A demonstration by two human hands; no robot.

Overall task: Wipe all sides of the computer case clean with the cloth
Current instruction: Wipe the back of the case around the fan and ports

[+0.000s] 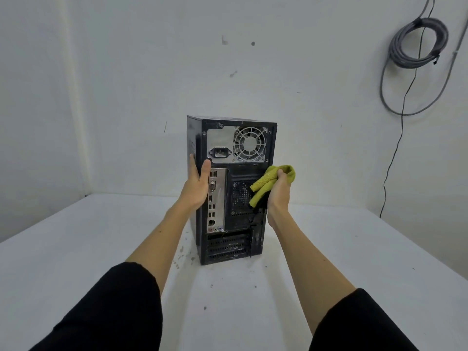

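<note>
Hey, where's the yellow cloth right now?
The cloth is bunched in the right hand, held against the right edge of the computer case back panel, just below the fan grille.

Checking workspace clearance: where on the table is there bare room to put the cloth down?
Bare table lies left and right of the computer case, out to both edges. Crowded: between the forearms, where dark specks sit before the case, which the left hand steadies.
</note>
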